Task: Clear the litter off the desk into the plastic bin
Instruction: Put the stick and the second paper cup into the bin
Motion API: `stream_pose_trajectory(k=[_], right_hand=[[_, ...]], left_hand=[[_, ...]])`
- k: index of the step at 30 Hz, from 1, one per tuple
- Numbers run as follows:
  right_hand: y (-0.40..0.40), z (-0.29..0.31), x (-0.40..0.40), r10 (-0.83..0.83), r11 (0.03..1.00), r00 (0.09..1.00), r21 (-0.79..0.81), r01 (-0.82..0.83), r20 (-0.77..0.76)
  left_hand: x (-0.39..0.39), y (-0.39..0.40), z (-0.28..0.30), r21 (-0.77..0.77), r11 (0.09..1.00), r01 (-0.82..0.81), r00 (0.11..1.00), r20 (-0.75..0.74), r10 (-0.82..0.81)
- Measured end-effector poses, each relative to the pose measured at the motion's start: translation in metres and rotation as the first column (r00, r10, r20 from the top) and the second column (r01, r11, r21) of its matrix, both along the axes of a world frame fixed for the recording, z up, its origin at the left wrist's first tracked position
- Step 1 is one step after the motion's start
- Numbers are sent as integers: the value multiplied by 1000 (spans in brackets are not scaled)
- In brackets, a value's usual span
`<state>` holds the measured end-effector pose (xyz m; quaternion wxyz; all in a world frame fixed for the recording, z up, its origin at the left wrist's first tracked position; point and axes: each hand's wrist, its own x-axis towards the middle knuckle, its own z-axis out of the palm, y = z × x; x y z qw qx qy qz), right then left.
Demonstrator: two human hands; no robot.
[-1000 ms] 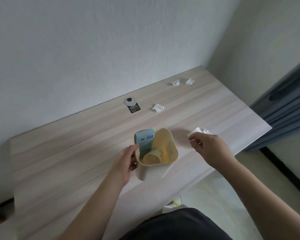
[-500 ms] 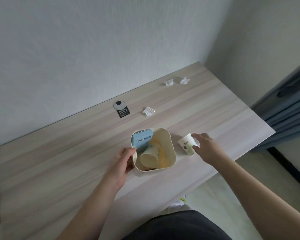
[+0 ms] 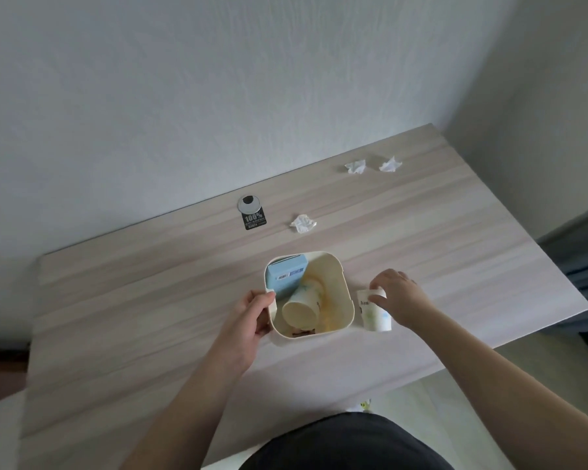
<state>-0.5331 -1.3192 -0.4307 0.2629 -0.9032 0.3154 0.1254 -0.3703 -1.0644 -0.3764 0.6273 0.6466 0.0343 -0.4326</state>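
Note:
A cream plastic bin (image 3: pixel 346 293) stands upright on the wooden desk (image 3: pixel 150 317). Inside it lie a pale blue box (image 3: pixel 286 278) and a paper cup (image 3: pixel 302 305) on its side. My left hand (image 3: pixel 250 313) grips the bin's left wall. My right hand (image 3: pixel 399 296) holds the rim of a second white paper cup (image 3: pixel 374 315), which is just right of the bin. Three crumpled white tissues lie farther back: one (image 3: pixel 302 223) behind the bin, two (image 3: pixel 355 167) (image 3: pixel 390 164) near the far right corner.
A round grey cable grommet (image 3: pixel 249 203) with a black sticker (image 3: pixel 255 220) sits near the wall. White walls bound the desk at the back and right. The desk's right edge drops to a pale floor, with dark blue furniture (image 3: pixel 584 266) beyond.
The bin went from tilted to upright. My right hand brought the paper cup left, from a spot beside the bin to right against its right wall.

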Motion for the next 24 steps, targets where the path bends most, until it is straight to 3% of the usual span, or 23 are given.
stream_pose_trajectory(k=[2, 7, 11, 15, 19, 24], right_hand=[[-5, 8, 0, 42, 999, 998, -9, -41, 47], [-20, 45, -1, -54, 998, 948, 27, 48, 315], [-27, 87, -2, -81, 988, 799, -60, 144, 596], [-23, 122, -2, -83, 968, 675, -101, 229, 733], [1, 139, 3, 40, 997, 594, -68, 24, 803], [34, 127, 11, 229, 960, 647, -61, -272, 727]], left_hand=[[-2, -4, 1, 13, 1000, -19, 1000, 8, 19], [-6, -11, 3, 45, 997, -62, 998, -2, 62], [-9, -16, 6, 46, 997, -63, 998, 4, 63], [-7, -18, 6, 12, 997, -73, 997, 22, 73], [-5, -18, 7, -4, 996, -94, 995, 39, 94], [-7, -16, 10, -17, 996, -82, 995, 59, 83]])
